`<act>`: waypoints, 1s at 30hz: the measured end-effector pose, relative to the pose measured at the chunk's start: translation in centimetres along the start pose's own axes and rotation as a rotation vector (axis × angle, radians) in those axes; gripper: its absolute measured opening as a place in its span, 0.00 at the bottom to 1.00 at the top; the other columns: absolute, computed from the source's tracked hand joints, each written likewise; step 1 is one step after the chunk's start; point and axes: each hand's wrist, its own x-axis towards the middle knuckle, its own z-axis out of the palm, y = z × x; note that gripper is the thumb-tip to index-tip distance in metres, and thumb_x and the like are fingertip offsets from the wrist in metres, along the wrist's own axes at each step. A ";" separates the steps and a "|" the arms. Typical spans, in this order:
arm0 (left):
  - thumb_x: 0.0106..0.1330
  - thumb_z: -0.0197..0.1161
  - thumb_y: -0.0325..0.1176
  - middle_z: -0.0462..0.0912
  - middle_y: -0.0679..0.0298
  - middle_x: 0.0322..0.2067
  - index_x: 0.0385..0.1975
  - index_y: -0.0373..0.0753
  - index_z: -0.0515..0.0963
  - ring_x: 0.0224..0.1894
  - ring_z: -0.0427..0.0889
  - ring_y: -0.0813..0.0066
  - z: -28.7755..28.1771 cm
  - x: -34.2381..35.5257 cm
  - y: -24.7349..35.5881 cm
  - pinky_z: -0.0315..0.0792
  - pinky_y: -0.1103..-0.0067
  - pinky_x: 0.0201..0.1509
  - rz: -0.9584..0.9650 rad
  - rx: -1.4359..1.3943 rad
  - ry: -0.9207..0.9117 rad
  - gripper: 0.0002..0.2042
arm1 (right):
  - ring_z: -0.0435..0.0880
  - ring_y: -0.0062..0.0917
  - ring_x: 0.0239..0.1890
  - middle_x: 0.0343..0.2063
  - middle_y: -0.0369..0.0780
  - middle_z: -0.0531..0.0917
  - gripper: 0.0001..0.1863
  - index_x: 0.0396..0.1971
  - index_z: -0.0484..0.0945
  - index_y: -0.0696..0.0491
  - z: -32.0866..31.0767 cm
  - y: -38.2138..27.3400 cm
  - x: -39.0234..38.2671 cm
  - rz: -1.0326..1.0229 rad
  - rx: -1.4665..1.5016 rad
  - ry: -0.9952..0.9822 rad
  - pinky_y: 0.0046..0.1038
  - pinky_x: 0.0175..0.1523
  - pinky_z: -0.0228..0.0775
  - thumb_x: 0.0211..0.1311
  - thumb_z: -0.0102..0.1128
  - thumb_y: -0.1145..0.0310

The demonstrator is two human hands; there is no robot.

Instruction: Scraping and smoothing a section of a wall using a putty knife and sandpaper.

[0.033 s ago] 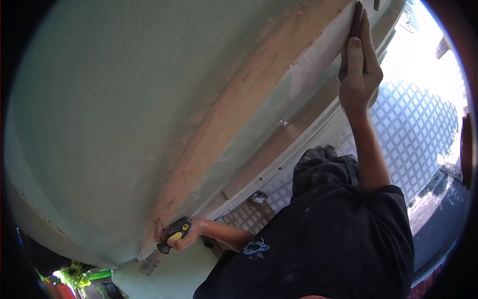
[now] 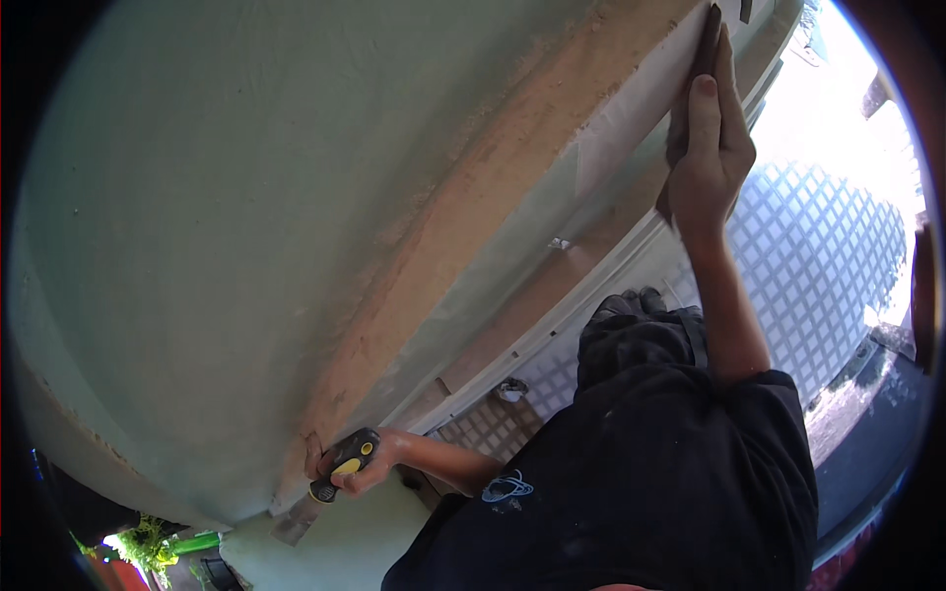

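Observation:
Held in my left hand (image 2: 370, 471) is a putty knife (image 2: 345, 461) with a black and yellow handle and a flat metal blade pointing down and left. My fingers on that side rest by the low end of a brown, rough strip (image 2: 463, 207) along the edge of the pale green wall (image 2: 236, 217). Higher up, my right hand (image 2: 711, 148) lies long-fingered against a thin, dark, flat piece (image 2: 707, 44), pressing it to the pale face beside the strip. Its kind is not clear, as the hand covers most of it.
Below the strip runs a recess with a pale ledge (image 2: 591, 286). A floor with a diamond lattice pattern (image 2: 828, 246) lies beneath, brightly lit on the right. A small whitish object (image 2: 512, 390) is on the floor near the ledge. Green plants (image 2: 148, 544) show at the lower left.
My right hand has shifted very slightly, and more of the dark piece shows below its palm. The left hand and putty knife stay in place.

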 end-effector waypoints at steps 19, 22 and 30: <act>0.68 0.42 0.40 0.77 0.48 0.26 0.18 0.35 0.64 0.31 0.77 0.60 0.5 0.1 0.1 0.69 0.70 0.38 0.084 -0.031 0.034 0.18 | 0.76 0.22 0.21 0.24 0.39 0.80 0.30 0.65 0.72 0.57 -2.5 2.8 -3.7 -0.817 -0.515 -0.414 0.26 0.30 0.72 0.60 0.62 0.76; 0.70 0.39 0.40 0.77 0.46 0.27 0.18 0.36 0.61 0.34 0.78 0.57 0.8 -0.3 0.3 0.69 0.68 0.43 0.065 -0.023 -0.003 0.18 | 0.85 0.24 0.39 0.54 0.52 0.82 0.25 0.66 0.66 0.63 -3.5 4.3 0.4 -0.640 -0.552 -0.182 0.26 0.43 0.79 0.71 0.49 0.77; 0.69 0.40 0.40 0.77 0.46 0.28 0.18 0.36 0.62 0.34 0.78 0.56 0.6 -0.2 0.5 0.69 0.67 0.44 0.073 0.063 -0.015 0.18 | 0.80 0.26 0.26 0.42 0.56 0.82 0.26 0.62 0.72 0.63 -1.8 2.8 -5.6 -0.696 -0.448 -0.353 0.23 0.26 0.71 0.62 0.57 0.81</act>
